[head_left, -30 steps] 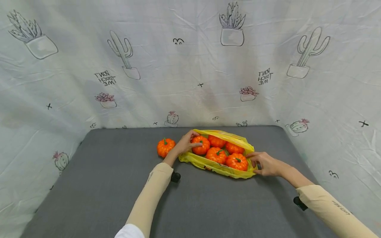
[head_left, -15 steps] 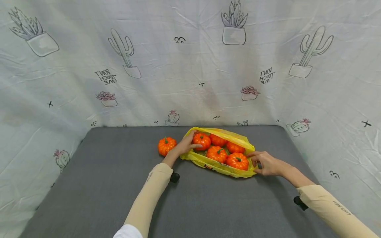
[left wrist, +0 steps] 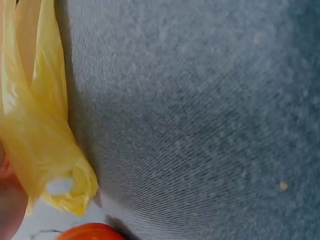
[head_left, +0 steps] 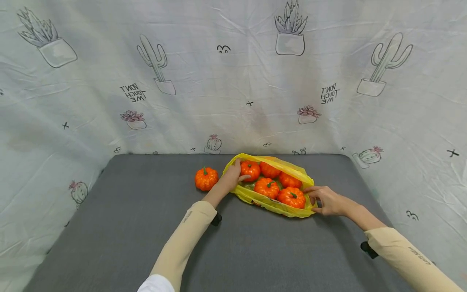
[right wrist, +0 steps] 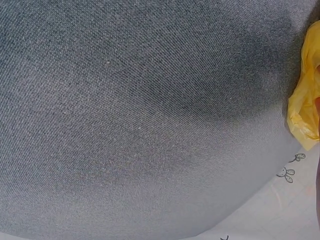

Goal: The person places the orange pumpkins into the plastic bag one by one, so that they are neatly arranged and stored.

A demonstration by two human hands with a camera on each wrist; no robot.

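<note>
A yellow plastic bag (head_left: pixel 275 208) lies open on its side-to-side length in the head view, with several small orange pumpkins in it. My left hand (head_left: pixel 229 177) reaches in at its left end, thumb and fingers around the leftmost pumpkin (head_left: pixel 251 169). Nearer me in the bag are two more pumpkins, a middle pumpkin (head_left: pixel 266 187) and a right-hand pumpkin (head_left: pixel 292 197). At the right end, my right hand (head_left: pixel 326 200) holds the bag's edge between thumb and fingers. Yellow plastic (left wrist: pixel 42 135) fills the left side of the left wrist view; only a sliver of bag (right wrist: pixel 306 102) shows in the right one.
One loose pumpkin (head_left: pixel 206 179) rests on the grey table (head_left: pixel 277 251), just left of the bag and behind my left forearm. A white curtain (head_left: pixel 204 81) with cactus drawings hangs along the back and both sides.
My left hand has moved away from me and slightly right, and the leftmost pumpkin and that end of the bag have shifted the same way. The right hand stays in place.
</note>
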